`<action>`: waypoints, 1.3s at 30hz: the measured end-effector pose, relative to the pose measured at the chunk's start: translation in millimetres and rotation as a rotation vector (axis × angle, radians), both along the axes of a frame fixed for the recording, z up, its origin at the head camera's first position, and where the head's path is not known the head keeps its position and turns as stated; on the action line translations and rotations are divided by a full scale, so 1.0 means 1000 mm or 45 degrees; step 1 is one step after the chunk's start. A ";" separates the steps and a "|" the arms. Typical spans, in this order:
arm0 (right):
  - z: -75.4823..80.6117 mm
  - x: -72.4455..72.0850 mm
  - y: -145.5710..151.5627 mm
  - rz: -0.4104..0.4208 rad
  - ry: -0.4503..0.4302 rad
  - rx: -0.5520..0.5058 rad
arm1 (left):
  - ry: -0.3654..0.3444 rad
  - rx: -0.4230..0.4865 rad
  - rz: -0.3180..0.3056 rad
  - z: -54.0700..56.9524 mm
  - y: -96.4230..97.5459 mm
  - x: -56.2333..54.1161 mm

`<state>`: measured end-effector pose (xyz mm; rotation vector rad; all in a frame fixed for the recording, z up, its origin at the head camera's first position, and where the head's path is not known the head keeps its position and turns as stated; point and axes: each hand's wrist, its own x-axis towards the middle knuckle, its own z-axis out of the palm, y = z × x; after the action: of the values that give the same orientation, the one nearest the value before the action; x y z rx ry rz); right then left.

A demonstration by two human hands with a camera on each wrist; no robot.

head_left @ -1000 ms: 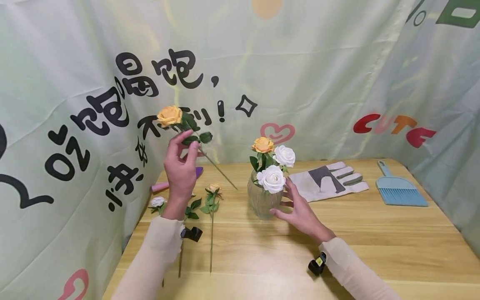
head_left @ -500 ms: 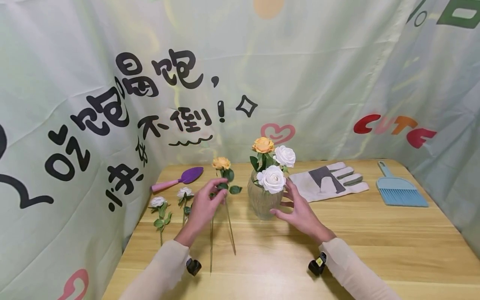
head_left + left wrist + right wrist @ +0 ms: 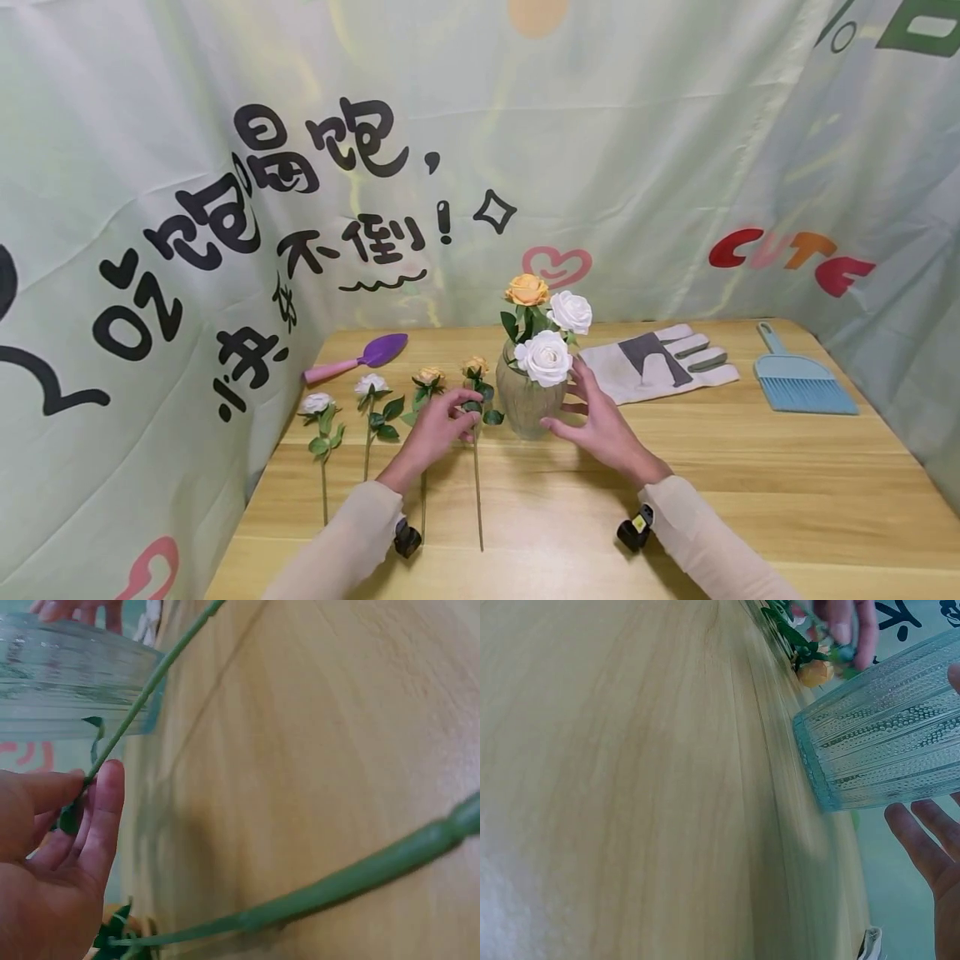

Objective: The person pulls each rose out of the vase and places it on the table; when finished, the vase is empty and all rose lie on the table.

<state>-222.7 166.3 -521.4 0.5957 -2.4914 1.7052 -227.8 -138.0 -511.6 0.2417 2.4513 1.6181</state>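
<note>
The left hand pinches, between thumb and fingers, the green stem of one yellow rose; its flower is just beyond the fingertips, and its long stem comes back below them over the bench, with a thin shadow on the wood. The right hand is curved round the near right side of a ribbed glass vase, its thumb in front. How firmly these fingers press, I cannot tell. The vase stands upright between both hands; above its rim are another yellow rose and two white roses.

To the left of the left fingers lie a second yellow rose and two more white ones, and farther beyond, a purple trowel with pink handle. Beyond the right fingers a grey-white glove lies flat, and well to their right a blue sweeping tool. The bench has pale wood grain, shiny at its near part. Behind everything hangs a creased, pale green cloth with black writing, a pink heart and "CUTE" in colours.
</note>
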 end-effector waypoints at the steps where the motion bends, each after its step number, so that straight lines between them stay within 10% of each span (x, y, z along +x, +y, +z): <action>1: 0.000 0.000 0.000 -0.001 -0.003 0.000 | -0.018 0.007 -0.008 -0.003 0.000 -0.001; 21: -0.001 -0.001 0.002 -0.005 0.022 -0.004 | 0.061 -0.164 -0.024 -0.017 0.006 -0.005; 31: 0.000 -0.001 0.002 -0.007 0.021 0.009 | 0.224 -0.084 0.042 0.019 0.005 -0.012; 39: 0.000 -0.002 0.002 0.012 0.022 0.009 | 0.298 0.126 -0.160 0.044 0.015 -0.014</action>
<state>-224.2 168.7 -520.9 0.6211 -2.4882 1.6878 -242.2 -122.6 -467.1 0.6199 2.4629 1.7457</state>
